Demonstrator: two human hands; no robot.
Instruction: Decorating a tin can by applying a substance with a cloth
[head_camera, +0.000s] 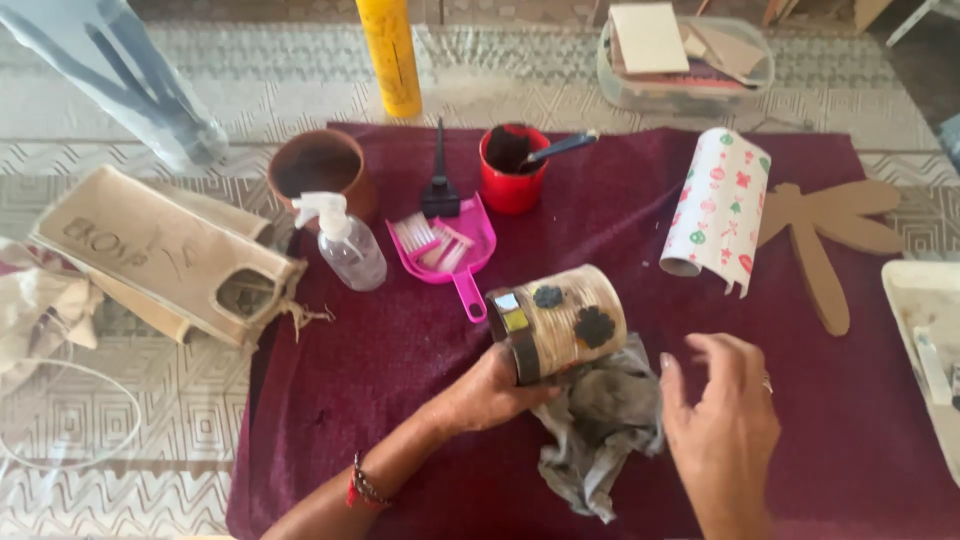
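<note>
Desk (200, 100) under a patterned clear cover, with a maroon cloth (400, 350) spread over the middle. Left hand (490, 395): fingers closed round the dark-banded end of a can (560, 322), which lies tilted on its side near the cloth's centre; the can is wrapped in pale twine and bears dark flower shapes and small square tiles. Right hand (722, 425): open, fingers loosely spread, holding nothing, hovering just right of a grey rag (600, 430); it looks blurred, so contact with the rag cannot be told. The rag lies crumpled under and below the can. Behind the can: pink dustpan (455, 245) with a small brush in it, clear spray bottle (345, 242), brown clay pot (318, 170), black brush (440, 180), red cup (512, 170) holding a dark-handled brush. Right of these: roll of printed paper (718, 210), partly unrolled, and a cardboard dragonfly cutout (825, 235). Far edge: yellow tube (390, 55), clear box (685, 60) of cards. Left edge: burlap bag (165, 255). Right edge: white tray (925, 340).
</note>
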